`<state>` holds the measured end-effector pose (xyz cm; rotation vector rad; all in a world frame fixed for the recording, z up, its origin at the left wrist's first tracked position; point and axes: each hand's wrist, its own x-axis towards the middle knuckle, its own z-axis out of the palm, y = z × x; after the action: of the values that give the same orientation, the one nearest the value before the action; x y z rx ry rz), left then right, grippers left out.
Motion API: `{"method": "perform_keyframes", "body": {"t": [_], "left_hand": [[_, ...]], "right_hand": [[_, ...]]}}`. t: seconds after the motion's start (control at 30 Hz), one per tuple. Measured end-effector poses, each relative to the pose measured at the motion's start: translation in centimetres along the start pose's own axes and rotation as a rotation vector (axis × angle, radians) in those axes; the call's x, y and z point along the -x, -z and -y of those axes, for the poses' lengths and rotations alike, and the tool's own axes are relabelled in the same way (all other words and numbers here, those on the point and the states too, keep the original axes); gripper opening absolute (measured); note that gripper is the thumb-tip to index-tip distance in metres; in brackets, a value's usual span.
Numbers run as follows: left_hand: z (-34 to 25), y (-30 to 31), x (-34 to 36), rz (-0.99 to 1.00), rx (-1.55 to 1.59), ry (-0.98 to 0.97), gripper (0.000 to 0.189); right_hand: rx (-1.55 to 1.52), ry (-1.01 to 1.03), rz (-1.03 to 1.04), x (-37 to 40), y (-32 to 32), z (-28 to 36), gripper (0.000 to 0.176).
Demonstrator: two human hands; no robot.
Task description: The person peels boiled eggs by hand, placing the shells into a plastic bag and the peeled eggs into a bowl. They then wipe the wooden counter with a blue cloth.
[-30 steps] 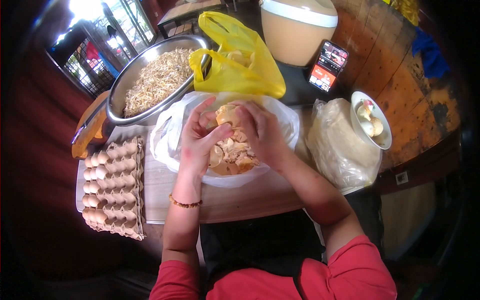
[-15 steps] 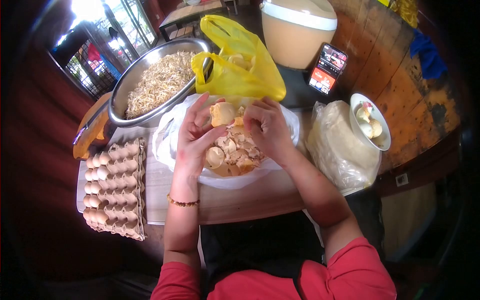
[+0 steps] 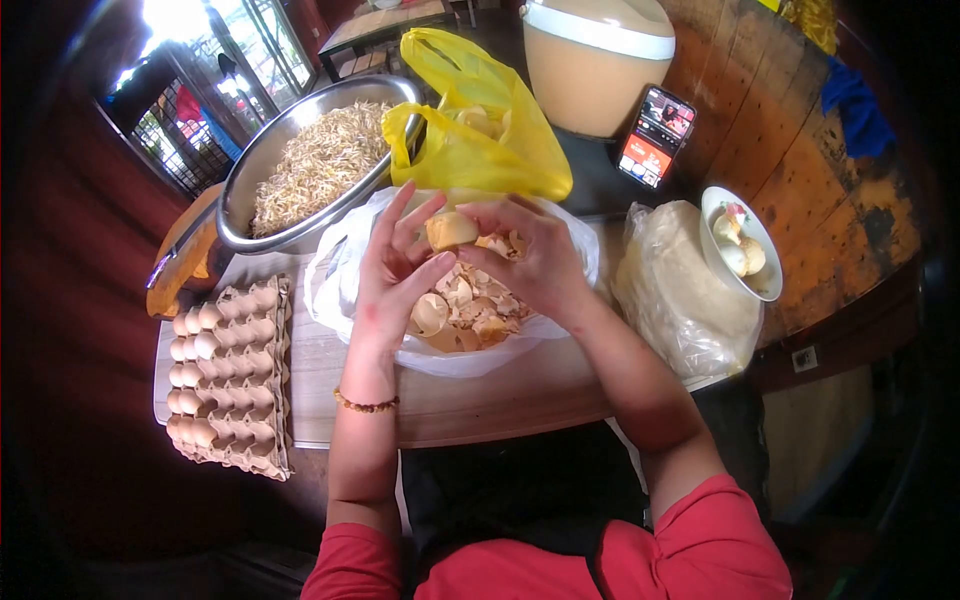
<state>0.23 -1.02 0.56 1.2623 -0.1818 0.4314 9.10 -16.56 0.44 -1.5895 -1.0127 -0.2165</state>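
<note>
A partly peeled egg (image 3: pixel 452 232) is up between my hands, over the white plastic bag (image 3: pixel 465 362). The thumb and fingers of my left hand (image 3: pixel 392 262) grip it from the left, with some other fingers raised. From the right, my right hand (image 3: pixel 535 262) curls its thumb and fingers about the egg's other side. Beneath both hands, broken eggshells (image 3: pixel 465 295) fill the bag. Just beyond sits a yellow plastic bag (image 3: pixel 520 150) with pale round things inside.
At left stand an egg carton (image 3: pixel 245 375) with several eggs and a metal bowl (image 3: pixel 232 225) of bean sprouts. To the right are a clear bag of something pale (image 3: pixel 670 280), a bowl (image 3: pixel 768 285) with eggs, and a phone (image 3: pixel 655 140). A beige bucket (image 3: pixel 590 85) is behind.
My right hand has opened from a closed pinch and its fingers have come to the egg. The egg has turned and shows a smoother, paler surface. My left hand has barely moved.
</note>
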Motion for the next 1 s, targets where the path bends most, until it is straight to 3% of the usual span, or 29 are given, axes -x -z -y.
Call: {"method": "perform_keyframes", "body": {"t": [0.13, 0.47, 0.87, 1.0], "left_hand": [[-0.06, -0.01, 0.05, -0.008, -0.026, 0.024, 0.076], [-0.09, 0.03, 0.15, -0.015, -0.019, 0.034, 0.071], [-0.43, 0.62, 0.15, -0.039, 0.013, 0.152, 0.066], [-0.30, 0.76, 0.16, -0.020, 0.064, 0.159, 0.066]], "right_hand": [[0.102, 0.181, -0.019, -0.08, 0.07, 0.05, 0.035], [0.063, 0.169, 0.001, 0.15, -0.11, -0.27, 0.035], [0.091, 0.305, -0.029, 0.10, -0.12, -0.01, 0.039], [-0.024, 0.289, -0.041, -0.13, 0.25, 0.05, 0.028]]}}
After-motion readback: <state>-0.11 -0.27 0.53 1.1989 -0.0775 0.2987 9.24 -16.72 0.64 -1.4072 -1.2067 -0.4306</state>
